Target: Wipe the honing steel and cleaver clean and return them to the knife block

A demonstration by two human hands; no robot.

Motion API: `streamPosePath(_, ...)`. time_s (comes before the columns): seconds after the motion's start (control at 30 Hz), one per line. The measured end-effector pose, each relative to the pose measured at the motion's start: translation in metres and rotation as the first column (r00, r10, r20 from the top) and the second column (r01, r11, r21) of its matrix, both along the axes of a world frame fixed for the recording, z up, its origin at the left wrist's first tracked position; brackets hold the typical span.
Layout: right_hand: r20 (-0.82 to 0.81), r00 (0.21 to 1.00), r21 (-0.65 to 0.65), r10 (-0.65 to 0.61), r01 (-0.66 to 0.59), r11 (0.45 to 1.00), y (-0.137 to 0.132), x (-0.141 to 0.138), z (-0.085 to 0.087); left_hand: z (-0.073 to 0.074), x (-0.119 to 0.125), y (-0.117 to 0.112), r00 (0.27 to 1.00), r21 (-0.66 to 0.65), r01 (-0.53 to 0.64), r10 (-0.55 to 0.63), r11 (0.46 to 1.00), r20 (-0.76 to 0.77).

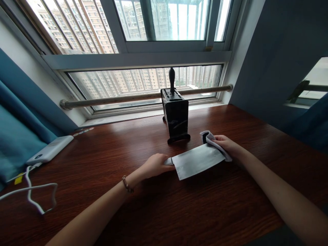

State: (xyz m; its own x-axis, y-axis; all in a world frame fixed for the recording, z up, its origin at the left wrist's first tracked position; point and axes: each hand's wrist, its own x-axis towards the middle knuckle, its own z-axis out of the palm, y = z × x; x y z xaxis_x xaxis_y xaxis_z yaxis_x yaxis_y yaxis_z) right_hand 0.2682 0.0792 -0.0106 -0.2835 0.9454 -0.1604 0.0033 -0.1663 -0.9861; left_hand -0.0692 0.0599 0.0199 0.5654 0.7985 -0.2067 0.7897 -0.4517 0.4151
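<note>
A cleaver (pixel 198 160) with a broad shiny blade is held out level over the table, its edge toward me. Around its pale handle, my left hand (pixel 157 165) is closed. My right hand (pixel 229 146) grips a light grey cloth (pixel 211 138), which is folded over the blade's far right end. A dark patch shows inside the cloth's fold. Just beyond the blade stands a black knife block (pixel 176 116) with one dark-handled tool (pixel 172 80) upright in its top.
The reddish-brown wooden table (pixel 123 143) reaches to the window sill. At the left lies a white power bank (pixel 50 149) with a white cable (pixel 30 188), beside a blue curtain (pixel 17 136). A metal rail (pixel 115 100) crosses the window behind the block.
</note>
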Motion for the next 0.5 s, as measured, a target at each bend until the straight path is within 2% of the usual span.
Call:
streamPosePath(0.07, -0.061, 0.998, -0.082, -0.030, 0.025, 0.996, 0.0005, 0.0000, -0.0008, -0.0010, -0.0001, 0.0007, 1.000, -0.006, -0.015, 0.015, 1.000, -0.001)
streamPosePath(0.13, -0.078, 0.995, -0.105, -0.064, 0.056, 0.993, 0.0009, -0.0005, -0.0002, -0.0028, -0.0004, 0.0015, 1.000, -0.019, -0.030, 0.030, 0.999, -0.003)
streamPosePath(0.27, -0.013, 0.995, -0.022, -0.104, 0.104, 0.994, 0.0025, -0.0015, 0.0014, -0.0058, -0.0008, 0.0016, 1.000, 0.010, -0.027, 0.027, 1.000, -0.009)
streamPosePath(0.37, 0.237, 0.964, 0.187, -0.117, 0.073, 0.980, 0.0032, -0.0023, 0.0030, -0.0053, 0.0005, -0.0008, 0.999, 0.063, -0.018, 0.020, 0.998, -0.030)
streamPosePath(0.43, 0.437, 0.887, 0.312, -0.150, 0.007, 0.950, 0.0021, -0.0039, 0.0056, -0.0038, 0.0020, -0.0030, 0.999, 0.090, -0.013, 0.018, 0.996, -0.047)
streamPosePath(0.5, 0.536, 0.828, 0.371, -0.165, -0.056, 0.927, 0.0001, -0.0064, 0.0089, -0.0023, 0.0034, -0.0049, 0.998, 0.108, -0.010, 0.016, 0.994, -0.059)
